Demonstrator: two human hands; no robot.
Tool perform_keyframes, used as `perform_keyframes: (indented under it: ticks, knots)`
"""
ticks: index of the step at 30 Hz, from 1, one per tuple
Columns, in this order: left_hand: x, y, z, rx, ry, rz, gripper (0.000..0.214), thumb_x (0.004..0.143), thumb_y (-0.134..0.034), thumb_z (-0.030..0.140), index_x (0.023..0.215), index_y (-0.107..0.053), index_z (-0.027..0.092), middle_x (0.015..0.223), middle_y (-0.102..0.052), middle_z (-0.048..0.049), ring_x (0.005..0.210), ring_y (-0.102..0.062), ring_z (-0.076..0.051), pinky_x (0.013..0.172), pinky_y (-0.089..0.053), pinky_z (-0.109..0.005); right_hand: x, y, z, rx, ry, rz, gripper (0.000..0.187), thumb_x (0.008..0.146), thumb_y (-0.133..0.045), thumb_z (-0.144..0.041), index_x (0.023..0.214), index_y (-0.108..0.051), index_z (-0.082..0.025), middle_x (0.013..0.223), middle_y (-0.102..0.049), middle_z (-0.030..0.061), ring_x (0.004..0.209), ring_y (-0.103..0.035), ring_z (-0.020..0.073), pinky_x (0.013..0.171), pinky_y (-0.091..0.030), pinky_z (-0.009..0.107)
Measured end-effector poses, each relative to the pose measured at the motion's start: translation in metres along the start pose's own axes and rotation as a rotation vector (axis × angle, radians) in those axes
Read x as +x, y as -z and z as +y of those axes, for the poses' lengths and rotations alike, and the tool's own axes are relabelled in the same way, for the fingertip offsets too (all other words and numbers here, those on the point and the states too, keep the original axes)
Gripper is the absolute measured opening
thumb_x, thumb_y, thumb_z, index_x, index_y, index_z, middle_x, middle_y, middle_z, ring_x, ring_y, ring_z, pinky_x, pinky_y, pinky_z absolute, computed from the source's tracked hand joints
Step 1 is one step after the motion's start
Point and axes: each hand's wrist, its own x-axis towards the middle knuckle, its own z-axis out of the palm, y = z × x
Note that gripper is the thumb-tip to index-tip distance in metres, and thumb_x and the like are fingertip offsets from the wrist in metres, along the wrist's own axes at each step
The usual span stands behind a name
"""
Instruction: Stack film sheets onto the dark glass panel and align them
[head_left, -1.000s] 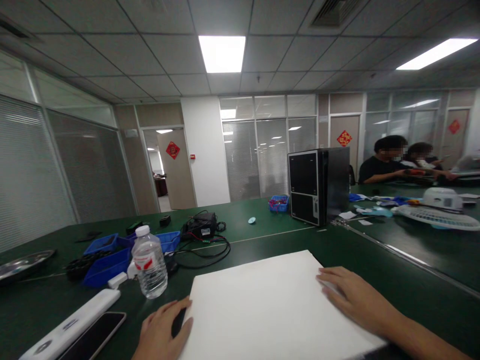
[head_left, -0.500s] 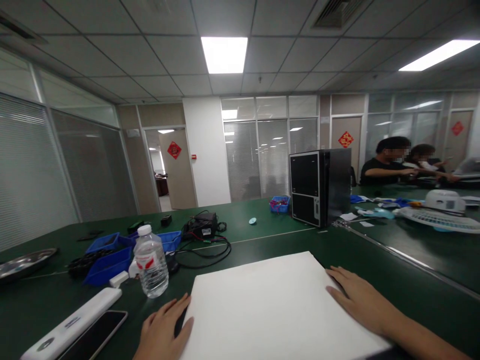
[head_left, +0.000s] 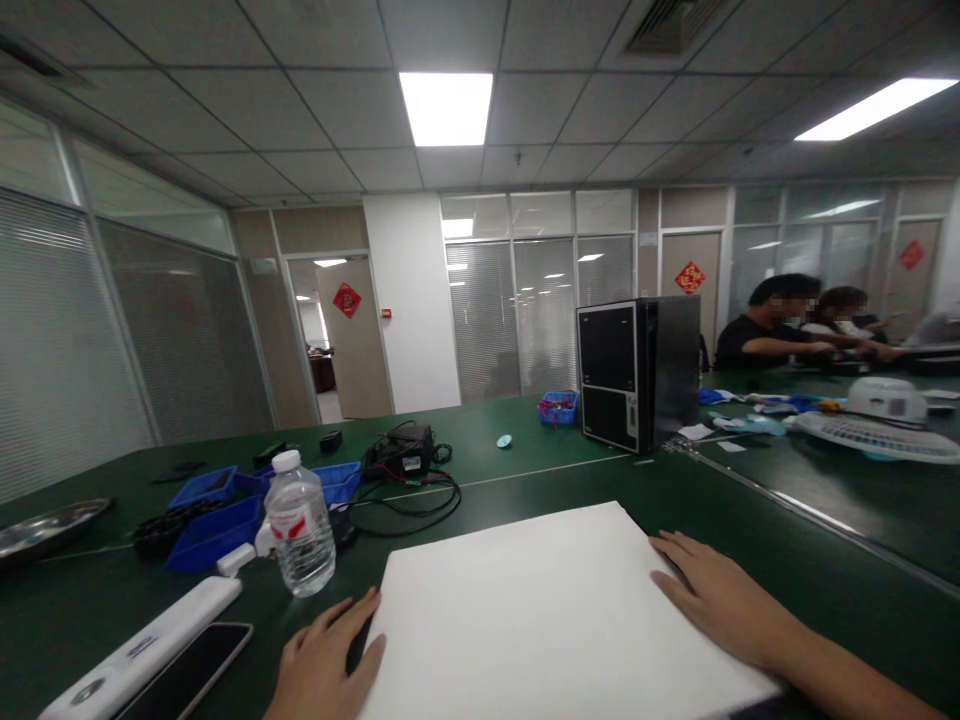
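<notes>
A flat white rectangular panel (head_left: 525,610), perhaps a box top, lies in front of me with a dark strip below its edge. Beside its left edge is my left hand (head_left: 326,655), fingers stretched and spread, the thumb and fingertips touching the rim. At the opposite side my right hand (head_left: 724,600) rests against the right edge, its fingers extended and its thumb over the border. Neither hand is wrapped round anything. Left of the panel stands a clear water bottle (head_left: 300,530) with a white cap. A phone (head_left: 187,675) lies by a long white device (head_left: 142,650).
Blue bins (head_left: 214,535), a black adapter (head_left: 401,450) with cables and a metal tray (head_left: 52,530) sit at left. A computer tower (head_left: 637,375) stands farther back on the green table (head_left: 517,490). At right are a white fan-like object (head_left: 885,420) and seated people (head_left: 772,330).
Both hands keep their places at the panel's edges. The whole view has shifted very slightly.
</notes>
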Motion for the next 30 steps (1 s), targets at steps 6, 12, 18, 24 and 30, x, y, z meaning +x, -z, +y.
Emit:
perform_keyframes:
  ticks: [6,12,18,24,30]
  knots:
    - [0.0,-0.001,-0.001,-0.002,-0.008,-0.009,0.053,0.094,-0.042,0.039,0.144,-0.055,0.029,0.152,-0.055,-0.0024,0.144,-0.045,-0.028,0.115,-0.031,-0.053,0.0,0.0,0.0,-0.009,0.001,-0.008,0.074,0.095,-0.032,-0.067,0.148,-0.049,-0.018,0.155,-0.044,0.0101,0.146,-0.035,0.0293,0.123,-0.025,0.05]
    - [-0.001,0.002,0.001,-0.035,0.007,-0.016,0.053,0.093,-0.044,0.039,0.143,-0.056,0.028,0.152,-0.055,-0.0026,0.144,-0.044,-0.029,0.116,-0.03,-0.054,-0.001,0.001,0.0,-0.006,-0.003,-0.013,0.075,0.095,-0.031,-0.069,0.149,-0.048,-0.019,0.156,-0.044,0.0094,0.146,-0.035,0.0291,0.123,-0.025,0.05]
    - [0.001,0.001,-0.001,-0.063,-0.004,0.003,0.052,0.092,-0.044,0.039,0.142,-0.057,0.028,0.151,-0.056,-0.0034,0.143,-0.046,-0.029,0.115,-0.029,-0.055,-0.001,0.001,-0.001,0.012,0.004,-0.001,0.076,0.094,-0.032,-0.07,0.148,-0.05,-0.019,0.155,-0.044,0.0103,0.146,-0.035,0.0307,0.123,-0.025,0.051]
    - [-0.002,0.002,-0.001,-0.035,-0.014,0.003,0.053,0.094,-0.041,0.04,0.143,-0.056,0.028,0.151,-0.057,-0.0037,0.142,-0.046,-0.029,0.115,-0.031,-0.055,-0.002,0.001,0.0,0.027,0.011,0.015,0.074,0.095,-0.032,-0.068,0.147,-0.051,-0.02,0.155,-0.045,0.0092,0.146,-0.036,0.0309,0.123,-0.026,0.051]
    - [0.0,0.001,0.001,-0.005,-0.017,0.005,0.053,0.095,-0.04,0.039,0.144,-0.055,0.028,0.154,-0.052,-0.0034,0.143,-0.046,-0.028,0.115,-0.032,-0.053,-0.005,0.012,-0.012,0.014,-0.046,0.04,0.075,0.094,-0.036,-0.064,0.145,-0.053,-0.011,0.151,-0.049,0.0143,0.142,-0.043,0.0315,0.121,-0.03,0.048]
